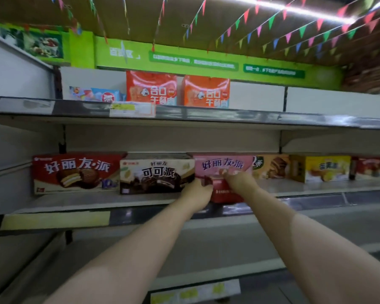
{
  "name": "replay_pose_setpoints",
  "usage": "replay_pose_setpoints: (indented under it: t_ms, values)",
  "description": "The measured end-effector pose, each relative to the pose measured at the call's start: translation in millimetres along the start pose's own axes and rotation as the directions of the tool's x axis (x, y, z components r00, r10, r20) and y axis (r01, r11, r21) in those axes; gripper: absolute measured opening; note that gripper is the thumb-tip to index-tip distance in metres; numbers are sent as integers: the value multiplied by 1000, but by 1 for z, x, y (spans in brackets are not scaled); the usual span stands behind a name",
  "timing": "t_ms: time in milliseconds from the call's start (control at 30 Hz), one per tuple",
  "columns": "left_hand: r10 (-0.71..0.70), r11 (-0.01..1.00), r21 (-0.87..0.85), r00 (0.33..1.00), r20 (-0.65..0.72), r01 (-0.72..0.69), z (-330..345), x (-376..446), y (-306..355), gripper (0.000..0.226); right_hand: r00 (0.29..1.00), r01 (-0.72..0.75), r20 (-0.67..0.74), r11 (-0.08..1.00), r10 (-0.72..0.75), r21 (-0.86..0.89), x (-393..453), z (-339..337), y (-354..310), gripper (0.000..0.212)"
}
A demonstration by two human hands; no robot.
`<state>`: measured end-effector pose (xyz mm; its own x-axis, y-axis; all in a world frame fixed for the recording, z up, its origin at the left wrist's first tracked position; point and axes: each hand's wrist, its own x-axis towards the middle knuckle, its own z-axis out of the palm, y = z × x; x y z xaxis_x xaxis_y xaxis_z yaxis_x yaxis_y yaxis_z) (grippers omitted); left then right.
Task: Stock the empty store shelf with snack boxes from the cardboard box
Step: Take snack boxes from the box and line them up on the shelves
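1. The middle shelf (97,202) is running across the whole view and carrying a row of snack boxes along its far wall; the shelf above is holding two orange packs (178,89) and a small blue box (94,94).
2. The red pie box (75,172) is standing at the left end of the row, face out, with the cocoa pie box (156,174) just beside it on the right.
3. The pink pie box (224,165) is standing next in the row, partly hidden by both hands; further right a tan box (270,166) and a yellow box (325,168) are standing.
4. A small red box (226,190) is sitting near the shelf's front edge, in front of the pink one; whether it is resting fully on the shelf is not clear.
5. The left hand (198,194) is curling its grip round the left end of the small red box.
6. The right hand (239,179) is gripping at the box's upper right; the fingers are blurred, so exact contact is uncertain.
7. Judgement: the cardboard carton is likely handling light and stiff, with slick printed faces and crushable corners; holding both short ends is looking suitable for sliding it back.
8. The supply cardboard box is not showing in view.
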<state>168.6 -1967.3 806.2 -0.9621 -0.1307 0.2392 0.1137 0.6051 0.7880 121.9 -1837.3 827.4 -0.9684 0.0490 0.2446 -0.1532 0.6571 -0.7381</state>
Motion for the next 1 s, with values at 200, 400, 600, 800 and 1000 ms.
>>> replay_pose_setpoints:
  t_ms: [200, 400, 600, 800, 1000]
  values:
    - [-40, 996, -85, 998, -53, 36, 20, -16, 2, 41, 995, 68, -101, 851, -18, 521, -46, 6, 12, 28]
    - [23, 788, -586, 961, -277, -188, 28, -110, -4, 31, 974, 182, -61, 590, -219, 787, -120, 4, 32, 45]
    - [15, 651, -744, 983, -180, -147, 16, -167, -14, 49, 958, 155, -20, 456, -287, 876, -192, -2, 47, 54]
    - [13, 720, -678, 979, -201, -149, 0, -174, -17, 43, 958, 141, -6, 454, -285, 880, -199, -2, 41, 53]
    - [-35, 456, -886, 993, -114, -85, -37, -176, -27, 75, 899, 178, 31, 429, -436, 886, -181, -17, 29, 74]
